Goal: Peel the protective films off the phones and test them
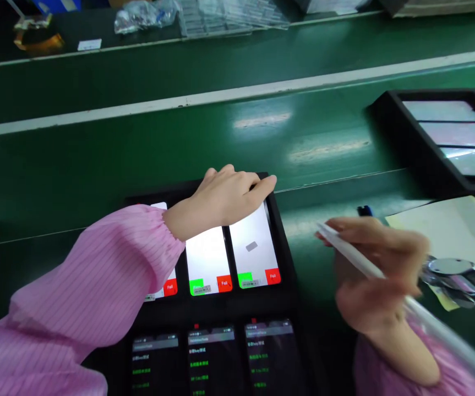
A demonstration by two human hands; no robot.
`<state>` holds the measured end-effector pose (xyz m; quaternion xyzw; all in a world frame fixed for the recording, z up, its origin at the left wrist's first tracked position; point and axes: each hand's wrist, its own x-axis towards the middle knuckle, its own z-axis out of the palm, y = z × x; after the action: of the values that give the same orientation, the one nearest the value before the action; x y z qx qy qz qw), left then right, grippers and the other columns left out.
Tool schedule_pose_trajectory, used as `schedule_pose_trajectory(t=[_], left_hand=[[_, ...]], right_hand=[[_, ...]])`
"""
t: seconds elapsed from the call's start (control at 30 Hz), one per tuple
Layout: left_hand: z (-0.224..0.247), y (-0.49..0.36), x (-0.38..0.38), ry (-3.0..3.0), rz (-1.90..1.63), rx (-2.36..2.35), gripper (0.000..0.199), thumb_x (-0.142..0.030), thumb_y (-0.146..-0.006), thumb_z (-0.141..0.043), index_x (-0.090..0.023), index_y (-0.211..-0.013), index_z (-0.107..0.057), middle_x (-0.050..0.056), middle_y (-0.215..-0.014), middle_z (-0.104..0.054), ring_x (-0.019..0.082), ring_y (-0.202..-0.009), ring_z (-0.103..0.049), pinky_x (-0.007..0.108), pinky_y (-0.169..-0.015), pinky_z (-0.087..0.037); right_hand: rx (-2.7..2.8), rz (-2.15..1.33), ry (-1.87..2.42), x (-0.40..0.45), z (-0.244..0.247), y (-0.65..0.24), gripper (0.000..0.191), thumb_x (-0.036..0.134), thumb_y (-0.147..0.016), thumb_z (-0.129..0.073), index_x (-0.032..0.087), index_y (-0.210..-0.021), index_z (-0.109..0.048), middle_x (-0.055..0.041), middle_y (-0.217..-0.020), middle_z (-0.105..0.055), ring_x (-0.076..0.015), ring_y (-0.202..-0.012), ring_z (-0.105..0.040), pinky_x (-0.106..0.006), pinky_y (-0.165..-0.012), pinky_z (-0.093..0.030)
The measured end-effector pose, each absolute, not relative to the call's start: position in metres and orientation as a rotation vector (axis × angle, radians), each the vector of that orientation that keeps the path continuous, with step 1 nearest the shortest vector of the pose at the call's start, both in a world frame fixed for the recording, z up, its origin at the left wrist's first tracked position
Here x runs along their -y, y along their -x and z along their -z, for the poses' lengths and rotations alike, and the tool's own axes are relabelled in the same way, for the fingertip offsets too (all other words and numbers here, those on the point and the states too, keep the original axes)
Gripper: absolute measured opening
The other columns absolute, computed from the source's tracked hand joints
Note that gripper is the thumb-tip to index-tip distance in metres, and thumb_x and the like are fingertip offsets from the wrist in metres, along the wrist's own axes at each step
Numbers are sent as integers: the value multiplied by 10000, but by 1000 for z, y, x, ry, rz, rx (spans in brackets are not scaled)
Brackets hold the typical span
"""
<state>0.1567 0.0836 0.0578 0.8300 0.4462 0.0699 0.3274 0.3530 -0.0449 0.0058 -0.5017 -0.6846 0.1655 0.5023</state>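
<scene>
My left hand [224, 197] lies across the far edge of a black tray [284, 258], palm down over the tops of lit phones. One digit stretches right; the other fingertips are hidden beyond the edge. Under it are a middle phone [207, 256] and a right phone [257, 247], both with white screens and green and red corner boxes; the red reads "Fail". A grey rectangle shows on the right screen. Right of the tray, my right hand [375, 269], blurred, is closed around a slim white stylus [353, 253] whose tip points left, apart from the phones.
A nearer row of dark-screen phones [212, 363] shows green text. Another black tray [421, 146] with pale screens stands at right. Yellowish paper [439, 225] and shiny round metal pieces [454, 269] lie below it. Plastic bags [144, 16] and clear trays [229, 16] sit on the back ledge.
</scene>
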Motion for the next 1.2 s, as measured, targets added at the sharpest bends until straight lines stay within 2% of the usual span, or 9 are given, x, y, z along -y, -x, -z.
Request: schedule_pose_trajectory(t=[0.1,0.23,0.33,0.43,0.53,0.67,0.93,1.07,1.2], left_hand=[[-64,-144,-84,-2186,-298,-1144,511,-458,-1097,-318,-228,-666,-469,6,-680,-604,227,-783,-634,416,-842,-442],[-68,-101,-76,-2295,-538,-1260,428,-364,-1077,-352,-231,-831,-676,26,-876,-740,208,-862,-689,364,-773,-465],[-53,-65,-62,-2393,-469,-1409,392,-367,-1062,-401,-241,-922,-745,36,-972,-787,247,-920,-698,407,-806,-467],[-33,-46,-46,-2486,-481,-1508,376,-361,-1077,-418,-253,-1054,-778,41,-1044,-808,293,-1013,-691,488,-907,-442],[-21,-44,-39,-2541,-511,-1527,367,-338,-1090,-429,-235,-1128,-779,49,-966,-806,305,-1011,-687,540,-954,-412],[-19,-48,-39,-2536,-531,-1543,350,-325,-1084,-444,-236,-1069,-783,22,-802,-773,292,-964,-676,560,-1003,-380],[-20,-50,-39,-2486,-563,-1587,372,-370,-1071,-433,-275,-1010,-787,9,-738,-725,290,-974,-670,537,-1051,-326],[-20,-50,-39,-2496,-561,-1585,390,-367,-1076,-427,-262,-996,-794,24,-751,-726,288,-962,-658,545,-1052,-325],[-20,-49,-39,-2508,-557,-1573,415,-373,-1086,-412,-253,-971,-793,29,-740,-716,280,-940,-652,545,-1052,-328]], right_hand=[[1538,-636,1155,19,-9,-332,246,418,-1084,-547,251,-906,-571,9,-776,-662,-140,-594,-605,-293,-534,-471],[1589,-705,1198,1,-8,-314,337,246,-863,-840,236,-729,-531,64,-610,-592,-94,-493,-526,-236,-453,-384],[1788,-610,1231,5,-5,-312,411,133,-846,-734,228,-637,-394,88,-506,-441,-72,-430,-445,-239,-423,-309],[1900,-529,1276,10,-5,-313,393,65,-817,-616,227,-646,-301,92,-494,-338,-58,-406,-364,-251,-417,-255],[1959,-504,1302,11,-7,-311,389,64,-825,-599,229,-658,-289,93,-502,-353,-54,-415,-356,-243,-422,-262],[2018,-433,1323,10,-9,-306,389,53,-828,-595,222,-640,-299,99,-497,-321,-42,-399,-297,-233,-404,-236],[2004,-388,1353,11,-10,-306,367,73,-819,-623,222,-614,-358,88,-485,-407,-46,-390,-350,-242,-400,-254],[2038,-408,1334,12,-10,-305,393,58,-806,-631,218,-603,-335,94,-470,-335,-41,-379,-300,-246,-402,-237],[1986,-427,1333,12,-9,-306,386,51,-789,-648,221,-617,-347,91,-489,-409,-46,-395,-379,-241,-405,-261]])
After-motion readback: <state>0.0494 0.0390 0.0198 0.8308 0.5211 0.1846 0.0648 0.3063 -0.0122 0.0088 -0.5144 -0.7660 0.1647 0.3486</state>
